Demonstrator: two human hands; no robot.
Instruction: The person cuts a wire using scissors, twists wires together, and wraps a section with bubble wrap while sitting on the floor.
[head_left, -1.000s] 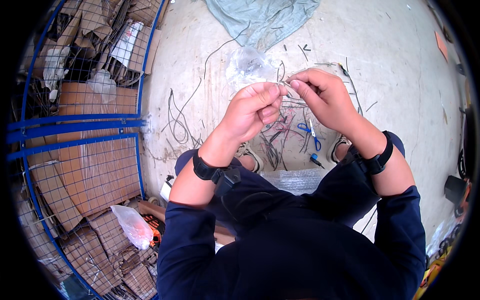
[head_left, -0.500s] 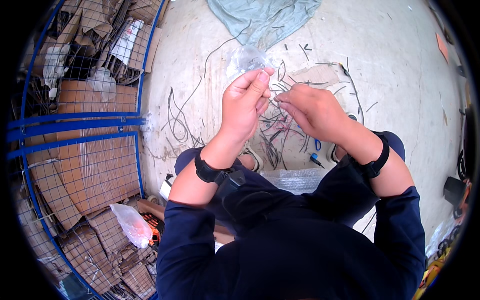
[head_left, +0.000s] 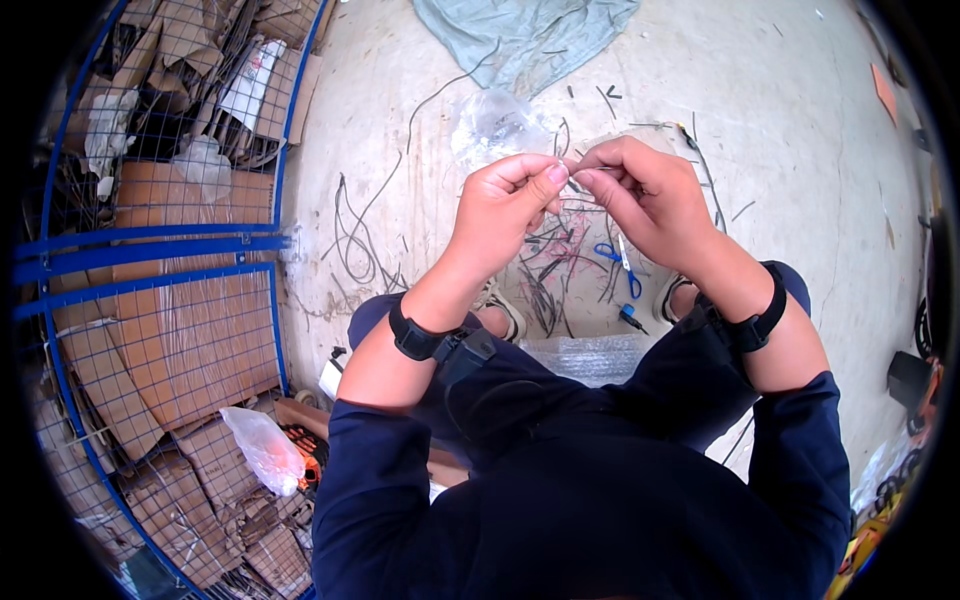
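Note:
My left hand [head_left: 515, 200] and my right hand [head_left: 635, 198] meet over the floor, fingertips close together, each pinched on a thin wire, mostly hidden by the fingers. Beneath them lie scattered cut cable pieces [head_left: 545, 290] and pinkish bits. Blue-handled scissors [head_left: 632, 282] and a small blue-and-black item [head_left: 630, 318] lie between my feet. A crumpled clear plastic bag [head_left: 495, 125] is just beyond my fingers.
A blue wire cage [head_left: 275, 330] packed with cardboard stands at left, a pinkish plastic bag [head_left: 262, 450] beside it. A grey-green sheet [head_left: 525, 35] lies ahead; loose cable [head_left: 365, 250] loops on the floor. Bubble wrap [head_left: 585, 362] is under my legs. Assorted objects line the right edge.
Since half a second ago my right hand has risen and my left has come down and rightward, bringing the fingertips together again. The scissors show again below my right hand.

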